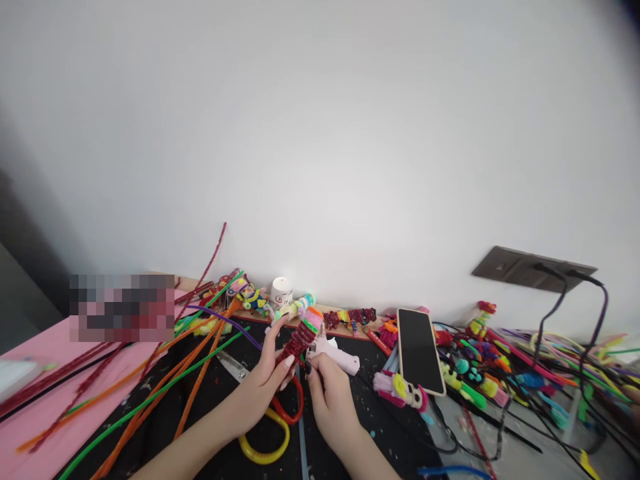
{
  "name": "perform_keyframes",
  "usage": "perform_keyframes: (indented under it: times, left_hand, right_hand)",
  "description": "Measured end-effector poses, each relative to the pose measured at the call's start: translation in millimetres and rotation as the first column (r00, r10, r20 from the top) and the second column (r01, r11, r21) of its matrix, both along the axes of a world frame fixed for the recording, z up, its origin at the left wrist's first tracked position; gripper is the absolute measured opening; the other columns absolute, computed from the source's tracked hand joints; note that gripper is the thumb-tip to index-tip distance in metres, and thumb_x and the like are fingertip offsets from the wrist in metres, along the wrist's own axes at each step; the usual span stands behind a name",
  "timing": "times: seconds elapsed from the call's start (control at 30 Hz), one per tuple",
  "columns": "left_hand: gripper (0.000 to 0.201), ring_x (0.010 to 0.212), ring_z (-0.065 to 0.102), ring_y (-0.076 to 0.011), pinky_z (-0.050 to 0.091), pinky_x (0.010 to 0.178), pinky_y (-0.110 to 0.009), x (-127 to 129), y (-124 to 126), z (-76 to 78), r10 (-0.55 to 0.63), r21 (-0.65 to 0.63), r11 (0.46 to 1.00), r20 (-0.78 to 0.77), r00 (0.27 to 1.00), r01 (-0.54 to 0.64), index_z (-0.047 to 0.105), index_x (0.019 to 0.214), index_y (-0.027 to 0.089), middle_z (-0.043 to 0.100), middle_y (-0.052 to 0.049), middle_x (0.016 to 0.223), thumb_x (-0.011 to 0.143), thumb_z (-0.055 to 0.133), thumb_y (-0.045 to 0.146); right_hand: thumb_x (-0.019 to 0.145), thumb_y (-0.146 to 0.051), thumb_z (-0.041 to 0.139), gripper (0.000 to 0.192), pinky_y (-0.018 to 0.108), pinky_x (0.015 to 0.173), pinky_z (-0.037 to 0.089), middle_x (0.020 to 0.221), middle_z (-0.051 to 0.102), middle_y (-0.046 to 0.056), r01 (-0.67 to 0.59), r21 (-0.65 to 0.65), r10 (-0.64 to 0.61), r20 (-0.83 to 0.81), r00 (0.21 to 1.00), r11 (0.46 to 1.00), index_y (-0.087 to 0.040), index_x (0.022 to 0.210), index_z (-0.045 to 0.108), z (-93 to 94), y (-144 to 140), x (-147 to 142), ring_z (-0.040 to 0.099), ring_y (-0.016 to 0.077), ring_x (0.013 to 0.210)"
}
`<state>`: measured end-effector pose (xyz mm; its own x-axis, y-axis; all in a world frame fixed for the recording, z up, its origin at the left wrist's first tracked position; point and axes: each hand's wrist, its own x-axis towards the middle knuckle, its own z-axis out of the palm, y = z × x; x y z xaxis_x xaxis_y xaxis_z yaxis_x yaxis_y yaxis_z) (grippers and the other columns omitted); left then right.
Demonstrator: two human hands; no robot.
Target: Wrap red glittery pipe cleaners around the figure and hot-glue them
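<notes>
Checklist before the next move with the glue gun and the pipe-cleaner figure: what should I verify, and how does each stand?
1. Left hand grips the figure: ok.
2. Right hand holds the glue gun: ok.
3. Nozzle on the figure: cannot tell, it is hidden.
4. Left fingertips clear of the nozzle: not ok, they lie close.
5. Phone away from the gun: ok.
6. Scissors under the wrists, out of the grip: ok.
</notes>
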<state>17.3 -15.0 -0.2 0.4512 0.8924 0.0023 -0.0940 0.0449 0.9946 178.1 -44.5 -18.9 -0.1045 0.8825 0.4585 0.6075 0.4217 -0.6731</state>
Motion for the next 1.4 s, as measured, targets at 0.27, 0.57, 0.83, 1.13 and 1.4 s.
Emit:
perform_keyframes:
  times: [0.27,0.57,0.83,1.13,1.4]
  left_hand:
    - [0.058,0.133,0.029,-0.0257,0.015,0.109,-0.040,-1,1,-8.6,0.056,0.219,0.975,-0.171,0.984,-0.017,0.016,0.144,0.028,0.037,-0.009,0.143,0.092,0.037,0.039]
    - [0.065,0.065,0.049,-0.0129,0.040,0.069,-0.030,1,12,-10.8,0.066,0.024,0.997,0.081,0.994,-0.069,-0.001,0.143,0.033,0.054,0.000,0.082,0.092,0.038,0.042]
    - [0.071,0.051,0.037,-0.0069,0.028,0.054,-0.023,-1,14,8.7,0.057,-0.318,0.944,0.421,0.905,0.089,-0.003,0.140,0.041,0.049,0.003,0.072,0.090,0.046,0.033]
    - [0.064,0.052,0.038,-0.0062,0.028,0.055,-0.021,-7,15,14.9,0.106,-0.407,0.908,0.447,0.888,0.096,0.005,0.139,0.046,0.047,0.002,0.073,0.091,0.044,0.030]
    - [0.068,0.050,0.037,-0.0060,0.028,0.053,-0.021,-5,17,8.2,0.107,-0.383,0.921,0.432,0.895,0.076,0.003,0.139,0.044,0.048,0.002,0.073,0.089,0.048,0.032]
  right_hand:
    - [0.089,-0.014,0.037,0.017,0.026,0.056,0.036,0.071,0.053,0.002,-0.027,0.073,0.014,0.171,0.985,0.997,-0.020,0.079,0.048,5.1,-8,-4,0.050,0.0161,0.062]
    - [0.078,-0.008,0.040,0.027,0.036,0.075,0.043,0.095,0.058,0.008,0.200,0.109,-0.212,0.111,0.971,0.974,-0.018,0.102,0.050,11.5,1,7,0.053,0.0229,0.087]
    - [0.062,-0.011,0.050,0.044,0.045,0.076,0.036,0.100,0.061,0.013,0.534,0.036,-0.483,0.480,0.732,0.845,-0.020,0.106,0.055,-0.8,14,25,0.052,0.0330,0.090]
    - [0.073,-0.020,0.055,0.032,0.038,0.079,0.042,0.101,0.065,0.007,0.357,-0.074,-0.349,0.097,0.932,0.931,-0.022,0.105,0.059,-0.2,21,33,0.057,0.0279,0.094]
    - [0.072,-0.013,0.058,0.010,0.022,0.058,0.045,0.072,0.063,-0.001,-0.039,-0.151,-0.012,-0.328,0.945,0.988,-0.018,0.080,0.061,-2.8,20,27,0.057,0.0137,0.062]
